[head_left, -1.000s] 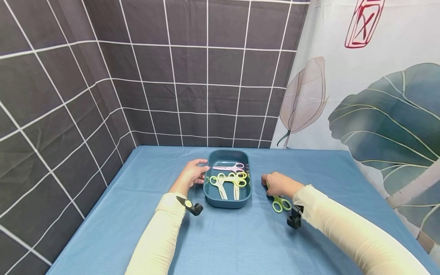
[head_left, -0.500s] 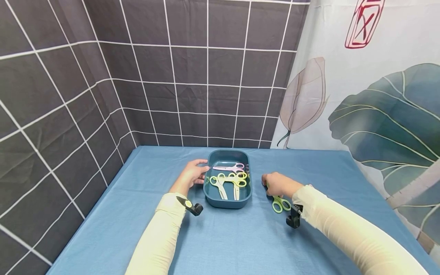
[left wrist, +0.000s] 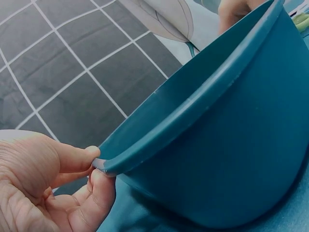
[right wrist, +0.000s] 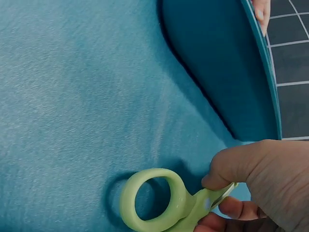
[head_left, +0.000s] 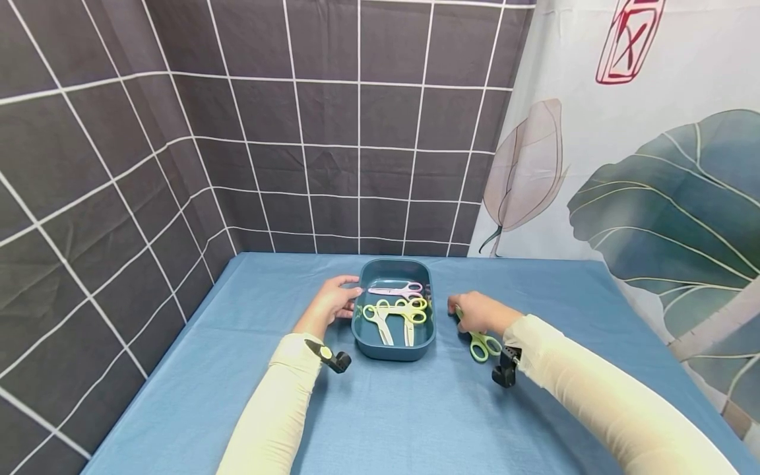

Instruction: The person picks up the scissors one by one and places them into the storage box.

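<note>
A teal bin [head_left: 392,352] stands on the blue cloth, with several scissors inside. Among them are pink scissors [head_left: 394,290] at the far end and green-handled scissors [head_left: 380,320] nearer the front. At the bin's left side, my left hand [head_left: 329,303] pinches the rim between thumb and fingers, as the left wrist view shows up close. To the right of the bin, my right hand [head_left: 482,311] grips light green scissors [right wrist: 186,210] near the pivot. Their handle loops point back toward me, and the blades are mostly hidden by the hand.
Blue cloth [head_left: 386,415] covers the table. A dark curtain with white grid lines [head_left: 326,165] rises behind and on the left. A white curtain with printed leaves [head_left: 653,198] hangs at the right.
My right hand has shifted slightly left and up, and the green scissors in it have moved along with it. The left hand and the bin have stayed in place.
</note>
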### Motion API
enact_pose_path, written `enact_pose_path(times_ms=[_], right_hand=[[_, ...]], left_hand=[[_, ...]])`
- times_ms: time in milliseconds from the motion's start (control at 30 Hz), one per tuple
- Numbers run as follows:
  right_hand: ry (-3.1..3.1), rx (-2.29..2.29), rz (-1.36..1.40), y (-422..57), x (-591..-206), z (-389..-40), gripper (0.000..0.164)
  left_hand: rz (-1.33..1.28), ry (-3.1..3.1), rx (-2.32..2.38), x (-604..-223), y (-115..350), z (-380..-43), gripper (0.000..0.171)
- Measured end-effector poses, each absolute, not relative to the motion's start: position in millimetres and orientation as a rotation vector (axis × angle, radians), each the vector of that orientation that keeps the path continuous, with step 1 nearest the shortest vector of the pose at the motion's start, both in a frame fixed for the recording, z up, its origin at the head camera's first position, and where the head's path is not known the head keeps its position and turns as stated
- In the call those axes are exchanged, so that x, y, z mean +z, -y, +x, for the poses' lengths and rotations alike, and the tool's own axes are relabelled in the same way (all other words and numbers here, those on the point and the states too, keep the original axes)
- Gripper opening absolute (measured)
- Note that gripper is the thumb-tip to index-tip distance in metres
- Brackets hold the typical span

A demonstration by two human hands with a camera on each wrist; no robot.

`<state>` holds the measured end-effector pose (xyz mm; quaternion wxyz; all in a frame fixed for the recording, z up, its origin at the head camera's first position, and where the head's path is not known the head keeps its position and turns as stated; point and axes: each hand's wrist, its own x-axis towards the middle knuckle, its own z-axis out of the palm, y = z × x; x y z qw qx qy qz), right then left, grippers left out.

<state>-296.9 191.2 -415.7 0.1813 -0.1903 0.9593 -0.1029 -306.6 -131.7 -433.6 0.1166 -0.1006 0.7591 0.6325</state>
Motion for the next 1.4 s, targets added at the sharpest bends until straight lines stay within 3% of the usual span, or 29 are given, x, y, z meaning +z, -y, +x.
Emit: enact_pose_path(times_ms=[433,1400], right_hand=[[-2.787,-0.253,-0.615,-183.8,-412.3,-307.2,0.056],[-2.844,-0.25,-0.738,-139.2,-358.3,-321.6,0.061]], left_hand=[[-0.302,-2.224,1.841,-433.0,131.2,-306.5,0.045],[-0.307,-2.214,1.843,-432.1,131.6,-307.1,0.045]])
